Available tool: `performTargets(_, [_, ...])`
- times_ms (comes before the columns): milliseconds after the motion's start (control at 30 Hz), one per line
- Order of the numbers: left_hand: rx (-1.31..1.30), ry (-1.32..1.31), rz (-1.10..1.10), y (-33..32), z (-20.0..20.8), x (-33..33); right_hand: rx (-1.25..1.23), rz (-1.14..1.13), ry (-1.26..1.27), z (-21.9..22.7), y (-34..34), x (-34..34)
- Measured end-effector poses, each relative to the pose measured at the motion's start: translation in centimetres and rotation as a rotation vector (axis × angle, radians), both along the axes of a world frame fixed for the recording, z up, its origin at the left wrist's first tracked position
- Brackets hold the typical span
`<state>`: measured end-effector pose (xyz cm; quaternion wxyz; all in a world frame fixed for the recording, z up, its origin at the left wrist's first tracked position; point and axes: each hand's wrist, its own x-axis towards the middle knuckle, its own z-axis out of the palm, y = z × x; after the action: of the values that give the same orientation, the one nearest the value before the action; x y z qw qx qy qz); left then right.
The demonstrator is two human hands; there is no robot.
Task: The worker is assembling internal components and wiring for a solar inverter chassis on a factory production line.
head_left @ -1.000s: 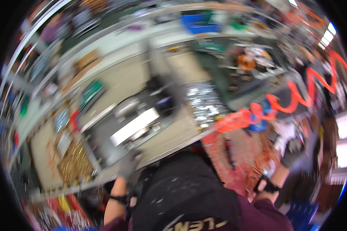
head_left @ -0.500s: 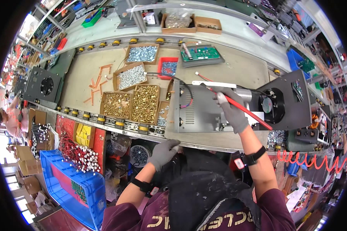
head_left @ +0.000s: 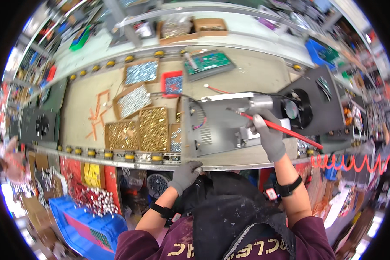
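Observation:
My right hand (head_left: 268,134), in a grey glove, is closed around a long, thin red tool (head_left: 294,133) with a dark metal tip; its exact kind is not clear. The tool slants over a dark grey metal housing (head_left: 223,115) with vent slots, its tip above the flat panel. A silver cylinder (head_left: 261,102) and a round black fan (head_left: 295,108) sit in the housing. My left hand (head_left: 185,177), also gloved, is at the table's front edge, left of the housing's near corner. Its fingers are curled together, and whatever they may hold is hidden.
Cardboard trays of brass fasteners (head_left: 153,130) and silver screws (head_left: 134,100) stand left of the housing. Behind it are a red bin (head_left: 164,85) and a green circuit board (head_left: 213,61). A blue crate (head_left: 67,223) is at lower left; a coiled red hose (head_left: 355,164) hangs at right.
The view has shifted, so the bench appears farther left. My right hand still grips the red tool, whose tip now appears farther in over the panel. My left hand stays by the table edge.

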<state>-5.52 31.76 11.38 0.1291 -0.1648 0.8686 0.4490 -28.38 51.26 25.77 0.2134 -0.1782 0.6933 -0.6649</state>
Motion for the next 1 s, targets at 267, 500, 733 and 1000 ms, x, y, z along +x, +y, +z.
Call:
performTargets(267, [0.022,0.056,-0.405,9.0,0.6,-8.3,-0.013,-0.170,-0.217,11.2,30.2,8.6])
performTargets(500, [-0.022,0.039,-0.616,22.3,2.8,-14.0,0.884,-1.033,0.243,8.4,57.9,9.9])
performTargets(733, [-0.135,-0.040,-0.580,30.0,6.7,-13.4,0.958,-1.453,0.554,-1.0,79.5,-0.6])
performTargets(1000, [-0.253,-0.164,-0.514,30.4,8.8,-11.4,1.070,-1.439,0.479,-8.1,86.9,-7.3])
